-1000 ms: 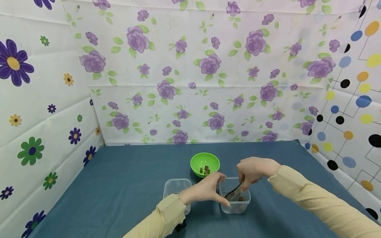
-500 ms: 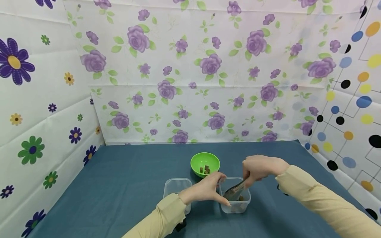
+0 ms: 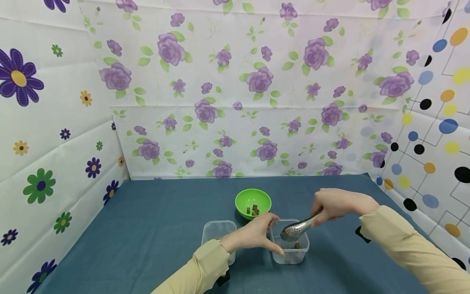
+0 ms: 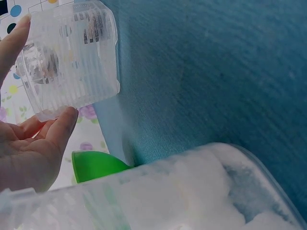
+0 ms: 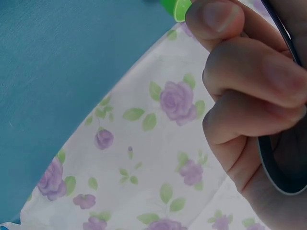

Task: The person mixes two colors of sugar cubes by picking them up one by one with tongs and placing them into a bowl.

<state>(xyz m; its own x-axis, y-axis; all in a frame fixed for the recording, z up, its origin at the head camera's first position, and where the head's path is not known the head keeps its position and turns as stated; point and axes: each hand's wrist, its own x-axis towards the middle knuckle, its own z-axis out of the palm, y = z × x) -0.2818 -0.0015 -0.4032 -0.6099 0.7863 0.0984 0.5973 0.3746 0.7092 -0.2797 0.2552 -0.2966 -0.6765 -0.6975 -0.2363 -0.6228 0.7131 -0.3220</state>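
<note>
My left hand (image 3: pixel 253 234) spans the near-left side of a clear plastic container (image 3: pixel 290 257), its thumb and fingers on opposite walls; the left wrist view shows the same container (image 4: pixel 91 62) between them. My right hand (image 3: pixel 335 204) grips metal tongs (image 3: pixel 297 228), whose perforated head is over the inside of that container. Whether the tongs hold anything is unclear. A small brown cube (image 3: pixel 297 245) lies in the container. In the right wrist view, curled fingers (image 5: pixel 254 72) wrap round the dark handle of the tongs (image 5: pixel 283 184).
A green bowl (image 3: pixel 244 202) with several brown cubes stands behind the containers. Left of my left hand is a second clear container (image 3: pixel 219 228), partly hidden by the forearm, with white fluffy-looking contents in the left wrist view. Patterned sheets (image 3: pixel 220 81) enclose the blue-covered table (image 3: pixel 165 220).
My right hand has moved right and slightly up, drawing the tongs' head higher inside the container. The left hand and container stay put.
</note>
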